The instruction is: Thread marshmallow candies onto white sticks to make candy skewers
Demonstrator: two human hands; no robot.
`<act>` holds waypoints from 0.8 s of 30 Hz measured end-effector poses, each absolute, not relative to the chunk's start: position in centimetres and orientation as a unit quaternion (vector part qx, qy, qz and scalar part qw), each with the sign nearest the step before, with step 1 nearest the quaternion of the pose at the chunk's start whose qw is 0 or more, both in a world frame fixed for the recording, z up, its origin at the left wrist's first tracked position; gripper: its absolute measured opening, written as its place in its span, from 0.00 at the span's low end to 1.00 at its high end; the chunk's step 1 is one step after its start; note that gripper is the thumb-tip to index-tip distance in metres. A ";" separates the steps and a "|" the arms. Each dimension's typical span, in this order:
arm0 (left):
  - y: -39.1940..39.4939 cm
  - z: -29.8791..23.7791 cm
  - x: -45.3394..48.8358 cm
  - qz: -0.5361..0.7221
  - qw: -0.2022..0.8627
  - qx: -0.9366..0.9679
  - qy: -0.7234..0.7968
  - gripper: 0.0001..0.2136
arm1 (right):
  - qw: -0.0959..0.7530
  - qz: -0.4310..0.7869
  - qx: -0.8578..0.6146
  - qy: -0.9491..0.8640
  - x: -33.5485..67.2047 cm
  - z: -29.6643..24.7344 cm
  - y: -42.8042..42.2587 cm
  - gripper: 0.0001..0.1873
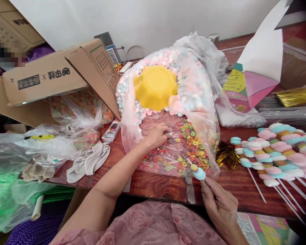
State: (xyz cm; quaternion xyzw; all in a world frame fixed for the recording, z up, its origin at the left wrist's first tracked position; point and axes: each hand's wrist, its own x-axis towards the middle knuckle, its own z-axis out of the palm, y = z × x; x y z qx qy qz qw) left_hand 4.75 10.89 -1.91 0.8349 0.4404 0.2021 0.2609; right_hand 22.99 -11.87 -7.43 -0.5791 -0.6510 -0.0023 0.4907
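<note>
My right hand (219, 197) is closed on a thin stick that carries a light blue marshmallow (200, 173) with a yellow candy ring (194, 167) above it; the bare white tip pokes out past the ring. My left hand (156, 137) reaches over the opened clear plastic bag (129, 136), fingertips pinched together. A small pale bit shows at those fingertips, too small to name. Around it lie loose fruit-coloured candy rings (191, 141). Behind them, pink, white and blue marshmallows (191, 85) fill the back of the bag, with a yellow scalloped bowl (156, 86) resting on them.
Finished-looking marshmallow skewers (277, 149) are piled at the right, near gold tinsel (228, 156) and gold ties (295, 96). An open cardboard box (58, 75) stands left, with grey cloth gloves (88, 162) before it. The wooden table's front edge (158, 195) runs close to my body.
</note>
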 end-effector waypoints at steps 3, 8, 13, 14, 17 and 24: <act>10.6 -2.1 4.2 0.206 0.283 0.837 0.420 0.07 | 0.497 -0.014 -0.577 -0.648 22.9 -7.5 -11.9 0.10; 10.4 -2.5 3.9 0.230 0.381 0.776 0.448 0.05 | 0.497 -0.021 -0.571 -0.652 22.8 -7.8 -11.9 0.10; 10.7 -2.6 4.1 0.191 0.324 0.827 0.418 0.07 | 0.500 -0.016 -0.568 -0.654 22.7 -7.8 -11.8 0.09; 10.7 -2.5 4.2 0.186 0.296 0.844 0.407 0.07 | 0.499 -0.015 -0.569 -0.654 22.7 -7.9 -11.7 0.09; 10.2 -2.4 4.4 0.206 0.259 0.855 0.400 0.09 | 0.494 -0.008 -0.574 -0.653 22.8 -7.9 -11.7 0.09; 4.5 -1.3 4.4 0.381 0.562 0.637 0.364 0.16 | 0.494 0.040 -0.579 -0.648 22.3 -6.3 -12.2 0.13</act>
